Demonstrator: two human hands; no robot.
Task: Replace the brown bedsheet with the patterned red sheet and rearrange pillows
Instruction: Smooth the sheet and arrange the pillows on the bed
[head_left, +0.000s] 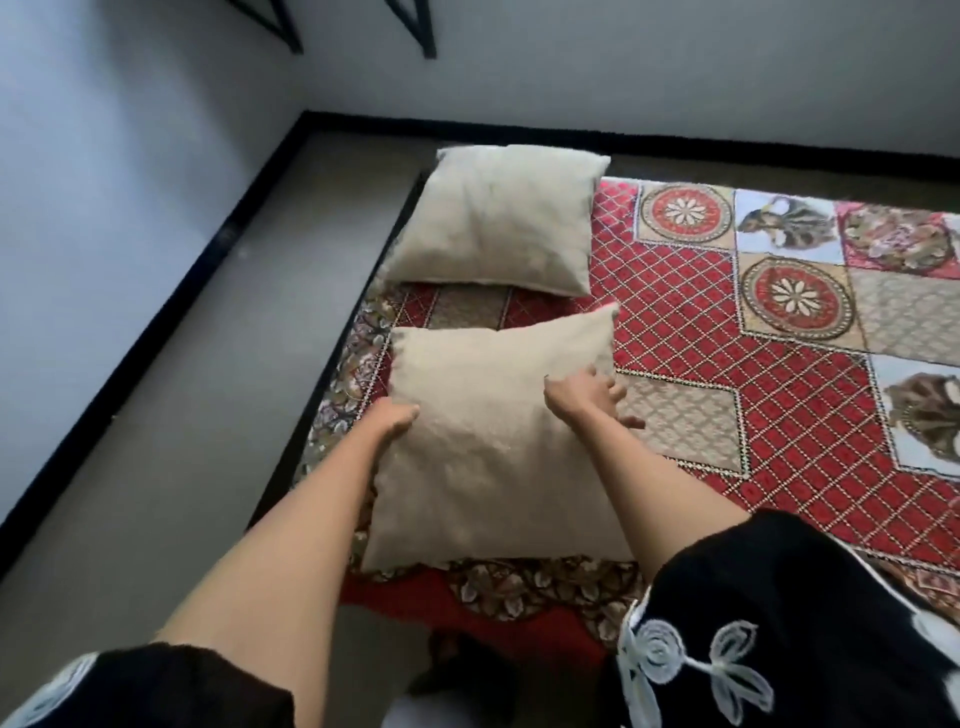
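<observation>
The patterned red sheet (691, 322) is spread over the low bed. Two beige pillows lie on it at the left end. The far pillow (498, 218) rests flat by the wall corner. The near pillow (493, 441) lies just in front of it. My left hand (397, 415) grips the near pillow's left edge, with its fingers tucked out of sight under the fabric. My right hand (595, 397) rests on that pillow's right edge, fingers spread and reaching past it onto the sheet. No brown bedsheet is in view.
A grey floor strip (208, 415) with a black skirting runs along the bed's left side and behind it. White walls meet in the corner, and two black shelf brackets (415, 26) hang above. My black embroidered sleeves fill the bottom of the frame.
</observation>
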